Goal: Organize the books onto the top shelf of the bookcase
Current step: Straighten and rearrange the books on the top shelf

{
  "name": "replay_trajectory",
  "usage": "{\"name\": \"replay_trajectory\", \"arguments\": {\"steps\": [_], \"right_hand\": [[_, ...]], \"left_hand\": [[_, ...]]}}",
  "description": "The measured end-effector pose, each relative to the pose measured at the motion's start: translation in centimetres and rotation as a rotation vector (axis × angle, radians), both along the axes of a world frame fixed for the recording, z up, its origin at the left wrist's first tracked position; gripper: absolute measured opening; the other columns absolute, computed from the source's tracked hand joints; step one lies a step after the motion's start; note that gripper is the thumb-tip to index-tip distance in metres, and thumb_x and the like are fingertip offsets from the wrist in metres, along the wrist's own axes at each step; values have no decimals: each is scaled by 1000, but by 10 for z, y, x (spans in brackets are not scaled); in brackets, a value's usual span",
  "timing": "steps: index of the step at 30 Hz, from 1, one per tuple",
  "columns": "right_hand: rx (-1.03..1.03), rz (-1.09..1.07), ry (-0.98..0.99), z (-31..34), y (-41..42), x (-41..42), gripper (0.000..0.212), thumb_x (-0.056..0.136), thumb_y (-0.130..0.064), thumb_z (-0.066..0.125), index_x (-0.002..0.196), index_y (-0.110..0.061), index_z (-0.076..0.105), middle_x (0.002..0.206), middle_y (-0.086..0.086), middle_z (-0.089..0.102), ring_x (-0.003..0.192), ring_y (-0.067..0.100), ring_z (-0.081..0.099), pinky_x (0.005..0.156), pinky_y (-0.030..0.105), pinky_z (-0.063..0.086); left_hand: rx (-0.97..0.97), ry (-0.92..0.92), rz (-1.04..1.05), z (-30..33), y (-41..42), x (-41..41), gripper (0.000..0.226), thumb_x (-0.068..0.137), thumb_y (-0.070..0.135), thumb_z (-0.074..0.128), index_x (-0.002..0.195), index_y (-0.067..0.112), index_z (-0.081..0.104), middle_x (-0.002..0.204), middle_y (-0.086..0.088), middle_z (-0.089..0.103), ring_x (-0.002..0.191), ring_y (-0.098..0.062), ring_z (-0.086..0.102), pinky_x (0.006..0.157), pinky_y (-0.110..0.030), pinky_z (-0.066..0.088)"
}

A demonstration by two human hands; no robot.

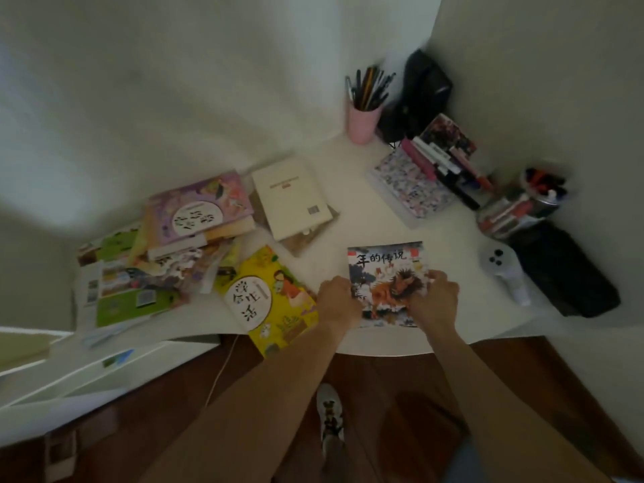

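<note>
A square picture book [386,273] with a lion-like beast on its cover lies near the front edge of the white desk [359,217]. My left hand [338,301] grips its left edge and my right hand [435,298] grips its right edge. A yellow book [268,301] lies just left of my left hand, overhanging the desk edge. A cream book [291,200] lies farther back. A messy pile of books [167,245], topped by a purple one [200,207], fills the desk's left side. White bookcase shelves [69,371] show at lower left.
A pink pen cup [362,122] and a black bag [421,92] stand in the back corner. A row of upright books [442,162] and a floral notebook [407,184] sit at right, beside a pen jar [536,196], a white controller [505,273] and a black pouch [561,270].
</note>
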State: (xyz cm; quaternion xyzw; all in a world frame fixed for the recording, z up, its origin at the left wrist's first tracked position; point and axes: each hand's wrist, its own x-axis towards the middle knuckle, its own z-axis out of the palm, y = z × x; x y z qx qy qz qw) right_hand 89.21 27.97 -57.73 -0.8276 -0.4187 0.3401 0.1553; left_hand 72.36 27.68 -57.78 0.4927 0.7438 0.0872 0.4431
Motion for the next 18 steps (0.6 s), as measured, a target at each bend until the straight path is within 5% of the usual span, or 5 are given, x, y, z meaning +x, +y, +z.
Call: {"name": "replay_trajectory", "arguments": {"steps": [5, 10, 12, 15, 18], "right_hand": [[-114, 171, -176, -34, 3, 11, 39, 95, -21, 60, 131, -8, 55, 136, 19, 41, 121, 40, 40, 93, 43, 42], [14, 185, -202, 2, 4, -20, 70, 97, -31, 61, 154, -10, 27, 150, 21, 34, 129, 41, 38, 104, 47, 39], [239, 292, -67, 47, 19, -57, 65, 99, -34, 59, 156, -16, 31, 150, 17, 40, 132, 37, 39, 111, 47, 33], [570, 434, 57, 138, 48, -134, 56, 102, -38, 55, 154, -24, 38, 149, 6, 48, 136, 26, 42, 115, 39, 29], [864, 551, 154, 237, 64, -214, 52, 102, -41, 53, 151, -26, 43, 147, -1, 52, 135, 20, 47, 113, 35, 33]], "left_hand": [[51, 203, -284, -30, 1, 9, 36, 95, 9, 51, 131, 7, 51, 130, -16, 43, 121, -36, 46, 102, -40, 41], [43, 176, -214, 14, 0, -16, 63, 106, 38, 46, 156, 5, 25, 157, -16, 28, 146, -34, 31, 118, -41, 28], [260, 204, -129, 55, 3, -43, 67, 105, 43, 46, 161, 12, 24, 161, -12, 32, 149, -31, 32, 118, -41, 32], [742, 374, 13, 126, 15, -105, 58, 100, 44, 42, 148, 13, 51, 143, -13, 60, 133, -32, 57, 106, -44, 50], [947, 443, 115, 228, 17, -172, 58, 100, 46, 36, 151, 20, 50, 149, -11, 55, 135, -31, 53, 109, -46, 47]]}}
